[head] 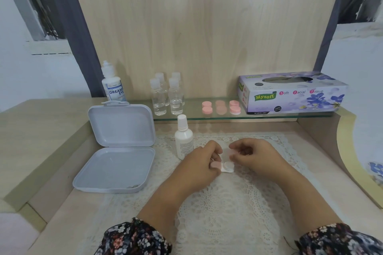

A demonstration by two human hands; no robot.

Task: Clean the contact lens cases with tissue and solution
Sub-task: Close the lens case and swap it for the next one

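Nearest are two flowered sleeves (136, 238); beyond them both hands meet over the lace mat (226, 209). The left hand (204, 160) pinches the contact lens case (224, 167) at its left well, whose pink cap (216, 165) is on; the right hand (251, 154) has its fingers curled round a loose pale pink cap (233, 151), so the right well lies uncovered. The case looks small, light and hard, probably slick once wet, so I'd judge it best held by the bridge or the capped end while a finger wraps tissue into the well; the caps are tiny and would roll off easily. Just behind the left hand stands a white solution bottle (183, 137); to the left an open grey box (118, 147). Farther back on the glass shelf (207, 117) sit a larger bottle (113, 83), four clear bottles (166, 95), three more pink-capped cases (221, 107), and the tissue box (292, 93), untouched.
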